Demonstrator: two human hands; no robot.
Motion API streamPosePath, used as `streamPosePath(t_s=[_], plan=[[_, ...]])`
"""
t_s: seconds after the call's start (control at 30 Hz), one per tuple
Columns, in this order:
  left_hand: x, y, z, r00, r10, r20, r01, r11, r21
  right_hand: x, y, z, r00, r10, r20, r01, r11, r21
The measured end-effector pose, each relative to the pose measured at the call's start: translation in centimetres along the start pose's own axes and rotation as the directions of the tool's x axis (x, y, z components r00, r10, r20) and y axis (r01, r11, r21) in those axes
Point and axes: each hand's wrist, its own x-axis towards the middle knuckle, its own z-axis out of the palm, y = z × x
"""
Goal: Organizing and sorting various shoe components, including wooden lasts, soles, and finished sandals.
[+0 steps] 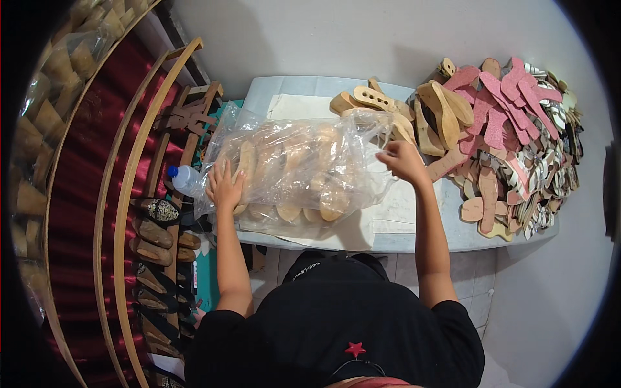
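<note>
A clear plastic bag [284,152] lies on the table, packed with several pale wooden shoe soles [333,204] set side by side. My left hand [224,185] rests on the bag's left part with its fingers spread. At the bag's loose right end is my right hand [405,161], its fingers closed in a pinch on the crumpled plastic. Just beyond that hand, unwrapped wooden soles [446,116] are heaped, one of them with dark holes [374,97].
Pink shoe pieces [498,123] and white strapped uppers [537,184] pile up on the right of the pale table [349,242]. A blue-capped plastic bottle [185,179] stands by the left edge. Further left is a wooden rack [123,226] with shoes [152,242].
</note>
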Motion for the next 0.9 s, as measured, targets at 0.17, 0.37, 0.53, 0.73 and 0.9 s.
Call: streamPosePath(t_s=[0.17,0.37,0.53,0.73,0.9], plan=[[0.1,-0.3,-0.1,1.0,-0.008,-0.008,0.008,1.0,-0.005,-1.0,6.4,-4.1,0.978,-0.134,0.16,0.053,0.9,0.433],[-0.8,3.6,-3.3,0.988,-0.021,-0.151,0.035,0.995,0.09,0.4,14.5,-5.0,0.973,0.131,-0.191,-0.022,0.872,0.489],[-4.7,11.7,-5.8,0.77,0.106,-0.629,-0.412,0.835,-0.364,4.9,22.8,-5.4,0.836,0.124,-0.535,0.153,0.883,0.444],[-14.4,25.2,-2.1,0.332,0.061,-0.941,-0.91,0.283,-0.303,6.3,21.3,-8.9,0.699,-0.085,-0.71,0.025,0.995,-0.094],[-19.1,32.9,3.2,0.54,0.399,-0.741,-0.823,0.062,-0.565,7.6,21.4,-10.4,0.8,-0.049,-0.598,-0.086,0.977,-0.195]])
